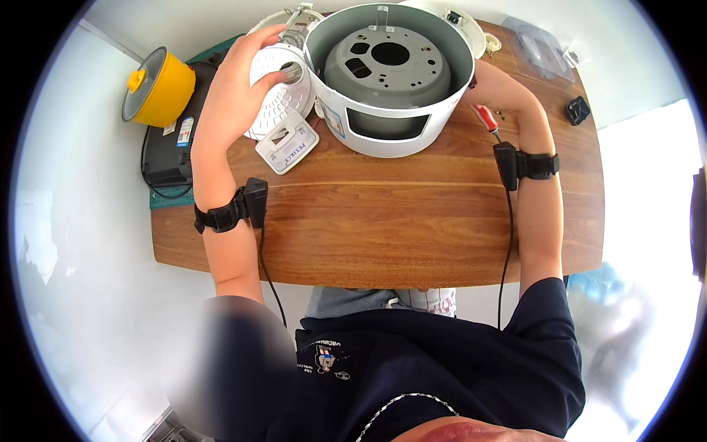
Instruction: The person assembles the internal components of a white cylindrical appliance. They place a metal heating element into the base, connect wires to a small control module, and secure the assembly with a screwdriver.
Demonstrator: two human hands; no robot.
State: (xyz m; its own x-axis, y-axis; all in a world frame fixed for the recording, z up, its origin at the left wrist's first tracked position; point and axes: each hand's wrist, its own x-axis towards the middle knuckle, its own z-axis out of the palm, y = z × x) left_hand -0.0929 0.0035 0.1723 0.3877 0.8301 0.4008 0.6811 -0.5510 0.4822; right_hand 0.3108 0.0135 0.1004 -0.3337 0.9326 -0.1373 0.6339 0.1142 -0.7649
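A white round appliance housing (401, 144), like a rice cooker body, stands at the far middle of the table. It has a rectangular cutout in its front wall. Inside sits a grey metal shell (427, 65) with several holes. My left hand (234, 85) hovers over a white perforated cover (274, 103) left of the housing, thumb and fingers apart; whether it touches the cover is unclear. A white panel (289, 144) leans near the cover. My right hand (499, 87) is at the housing's right wall, its fingers mostly hidden. Beside it lies a red-handled screwdriver (486, 119).
Far left are a yellow pot (168, 90) and a black case (168, 155) on a green mat (171, 197). Behind the housing lies a white lid (471, 33). A clear plastic tray (541, 48) and a small black object (577, 110) are at the right.
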